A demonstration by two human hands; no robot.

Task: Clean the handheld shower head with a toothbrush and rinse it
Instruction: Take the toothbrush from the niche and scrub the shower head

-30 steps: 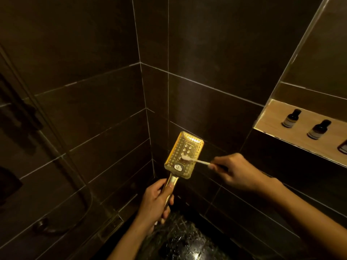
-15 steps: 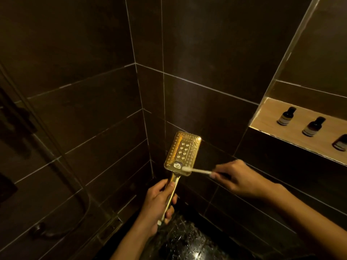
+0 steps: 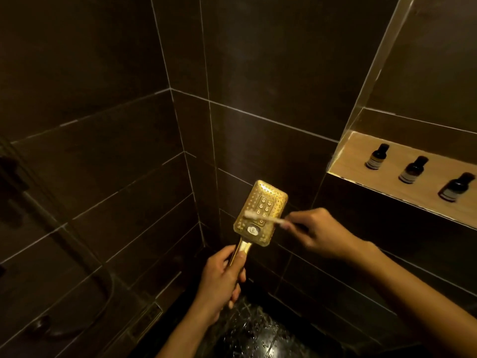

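Left hand (image 3: 222, 277) is wrapped tight round the handle of the shower head (image 3: 260, 213), low down at 6 o'clock of the plate, thumb lying up along the stem. Likely reason: the low grip leaves the whole nozzle face free and steadies it against sideways brush pressure. The head sits mid-frame, upright but tipped a little toward 1 o'clock, face turned to the camera so the holes can be seen while scrubbing.

Right hand (image 3: 320, 233) comes in from 3 o'clock and pinches the toothbrush (image 3: 265, 218) by its tail end. The brush lies nearly level across the plate, bristle end at the 9 o'clock side of the face, just above the white button. Bristles look to be touching the nozzles (blurred, so contact is a judgement). The long reach lets the brush sweep the full width without the fingers hiding the holes.

Step judged: scrubbing, mid-task; no water seen running, rinse not yet done.

Hose (image 3: 103, 301) loops down at 8 o'clock, slack. Floor (image 3: 258, 332) at 6 o'clock shows wet speckles. Three bottles (image 3: 413, 169) stand in a row on the shelf (image 3: 346, 156) at 3 o'clock, well apart from the work (not in play).

Risk: wet handle could twist in the grip.
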